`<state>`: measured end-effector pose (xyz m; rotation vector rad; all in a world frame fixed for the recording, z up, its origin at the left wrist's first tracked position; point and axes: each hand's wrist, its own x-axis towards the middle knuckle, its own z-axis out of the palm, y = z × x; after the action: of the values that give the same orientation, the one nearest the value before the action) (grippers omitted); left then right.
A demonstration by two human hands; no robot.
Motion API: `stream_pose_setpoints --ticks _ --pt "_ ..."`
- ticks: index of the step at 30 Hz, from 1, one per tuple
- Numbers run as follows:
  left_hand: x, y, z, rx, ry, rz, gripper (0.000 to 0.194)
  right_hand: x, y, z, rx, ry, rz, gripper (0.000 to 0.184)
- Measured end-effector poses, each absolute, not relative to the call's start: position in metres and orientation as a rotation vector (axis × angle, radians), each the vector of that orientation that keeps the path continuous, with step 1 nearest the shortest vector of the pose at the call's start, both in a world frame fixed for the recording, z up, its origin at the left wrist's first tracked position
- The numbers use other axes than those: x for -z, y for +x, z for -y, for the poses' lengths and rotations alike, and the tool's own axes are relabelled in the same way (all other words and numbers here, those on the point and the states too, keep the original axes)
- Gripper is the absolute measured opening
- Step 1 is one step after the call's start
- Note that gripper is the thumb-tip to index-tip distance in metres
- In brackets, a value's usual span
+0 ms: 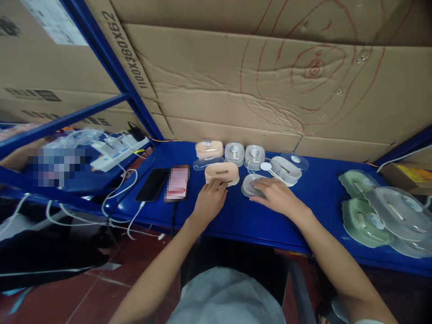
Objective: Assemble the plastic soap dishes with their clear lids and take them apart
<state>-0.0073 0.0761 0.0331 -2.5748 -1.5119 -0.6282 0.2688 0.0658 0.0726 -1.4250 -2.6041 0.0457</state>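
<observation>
In the head view, my left hand has its fingers bent over the front edge of a peach-coloured box with a slot in its top. My right hand lies over a small grey container, fingers on top and thumb at its near side. Just behind my right hand sits a grey slotted box, with a white round tag beside it. A clear lid lies behind the peach box. What is under my fingertips is partly hidden.
A peach case and two grey cases stand along the cardboard wall. Two phones lie at left, near cables and a power strip. Green containers and large clear-lidded ones are stacked at right. A person's arm shows far left.
</observation>
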Motion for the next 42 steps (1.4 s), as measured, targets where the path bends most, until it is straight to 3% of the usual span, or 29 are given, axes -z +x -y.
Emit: stream_pose_setpoints --ticks 6,18,21,26,30,33,36,42 --pt "-0.027 -0.006 -0.07 0.593 -2.572 1.544 0.039 -0.068 0.271 -0.072 -0.117 -1.371 2.622 0.04" --pt "-0.021 -0.009 -0.071 0.643 -2.637 1.545 0.024 -0.079 0.27 -0.075 -0.165 -1.432 2.485 0.045" --pt "-0.028 -0.014 -0.073 0.685 -2.645 1.541 0.018 -0.093 0.262 -0.089 -0.067 -1.466 2.455 0.045" --pt "-0.054 -0.002 -0.097 0.764 -2.559 1.626 0.023 -0.117 0.244 -0.146 -0.001 -1.748 2.34 0.046" --pt "-0.072 0.025 -0.144 0.758 -2.512 1.687 0.028 -0.114 0.232 -0.194 -0.146 -2.056 2.26 0.067" --pt "-0.075 0.045 -0.18 0.713 -2.482 1.767 0.05 -0.104 0.226 -0.208 -0.234 -2.226 2.19 0.087" --pt "-0.07 0.058 -0.2 0.686 -2.467 1.831 0.064 -0.095 0.227 -0.208 -0.245 -2.291 2.133 0.094" --pt "-0.064 0.058 -0.203 0.789 -2.41 1.875 0.043 -0.102 0.264 -0.208 -0.26 -2.221 2.13 0.078"
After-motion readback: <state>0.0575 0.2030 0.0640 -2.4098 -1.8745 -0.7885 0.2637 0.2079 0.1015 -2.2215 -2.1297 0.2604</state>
